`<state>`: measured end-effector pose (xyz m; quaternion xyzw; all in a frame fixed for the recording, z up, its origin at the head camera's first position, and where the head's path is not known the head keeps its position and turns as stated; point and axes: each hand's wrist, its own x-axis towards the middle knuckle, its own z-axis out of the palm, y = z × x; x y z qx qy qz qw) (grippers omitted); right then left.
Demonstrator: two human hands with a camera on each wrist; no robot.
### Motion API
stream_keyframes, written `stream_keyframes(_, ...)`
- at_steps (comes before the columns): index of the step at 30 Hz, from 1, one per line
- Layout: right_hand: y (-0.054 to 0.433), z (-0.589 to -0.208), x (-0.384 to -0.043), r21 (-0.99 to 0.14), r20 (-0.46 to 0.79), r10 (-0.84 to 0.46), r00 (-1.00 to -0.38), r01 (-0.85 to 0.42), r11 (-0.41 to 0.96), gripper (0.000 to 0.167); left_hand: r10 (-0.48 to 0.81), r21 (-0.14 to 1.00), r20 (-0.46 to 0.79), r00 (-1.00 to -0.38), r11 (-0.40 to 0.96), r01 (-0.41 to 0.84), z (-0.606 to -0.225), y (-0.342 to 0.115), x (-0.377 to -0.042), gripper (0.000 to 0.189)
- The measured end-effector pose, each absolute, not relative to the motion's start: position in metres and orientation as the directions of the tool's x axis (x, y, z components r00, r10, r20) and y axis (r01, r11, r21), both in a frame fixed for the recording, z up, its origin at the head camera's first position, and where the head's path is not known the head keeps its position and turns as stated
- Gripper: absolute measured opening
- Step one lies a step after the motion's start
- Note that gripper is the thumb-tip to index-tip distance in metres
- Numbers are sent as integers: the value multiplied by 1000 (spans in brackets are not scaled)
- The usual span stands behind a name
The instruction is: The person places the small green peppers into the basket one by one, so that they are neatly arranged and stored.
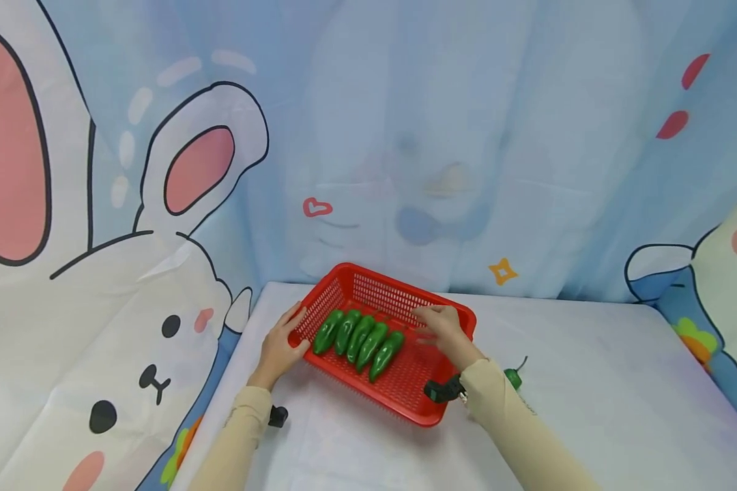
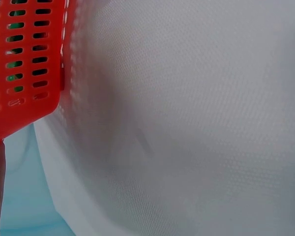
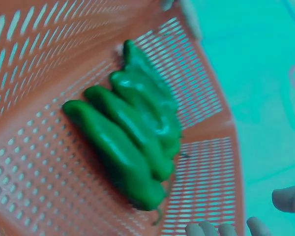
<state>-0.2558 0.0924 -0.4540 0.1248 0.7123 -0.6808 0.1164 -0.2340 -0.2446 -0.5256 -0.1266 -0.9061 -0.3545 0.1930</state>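
A red perforated plastic basket (image 1: 411, 375) sits slanted on the table, with several glossy green peppers (image 1: 361, 335) lying side by side in its left half. My left hand (image 1: 279, 348) grips the basket's left corner, thumb near the front rim and fingers along the left side. Over the basket's right part is my right hand (image 1: 445, 331), holding nothing, its fingers pointing left toward the peppers. In the right wrist view, its fingertips (image 3: 206, 228) show at the bottom near the rim, the thumb apart from them. The left wrist view shows the basket's outer wall (image 2: 24, 98).
Another green pepper (image 1: 513, 378) with a long stem lies on the white-covered table (image 1: 608, 382) right of the basket, partly hidden by my right sleeve (image 1: 494, 402). A blue cartoon curtain (image 1: 368, 136) hangs behind the table, close to the basket's far corner.
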Motion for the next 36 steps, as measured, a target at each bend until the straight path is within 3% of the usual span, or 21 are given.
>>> stream_keyframes(5, 107, -434, -246, -954, -299, 26, -954, 300, 27, 48, 89, 599, 446, -891, 710, 370, -527, -245, -233, 67)
stream_keyframes(13, 152, -433, -235, -962, -215, 119, -969, 231, 144, 52, 81, 589, 466, -881, 714, 378, -531, -244, -228, 66)
stream_keyframes(36, 234, -484, -205, -926, -363, 262, -894, 377, 3, 59, 94, 590, 464, -881, 709, 386, -529, -245, -233, 67)
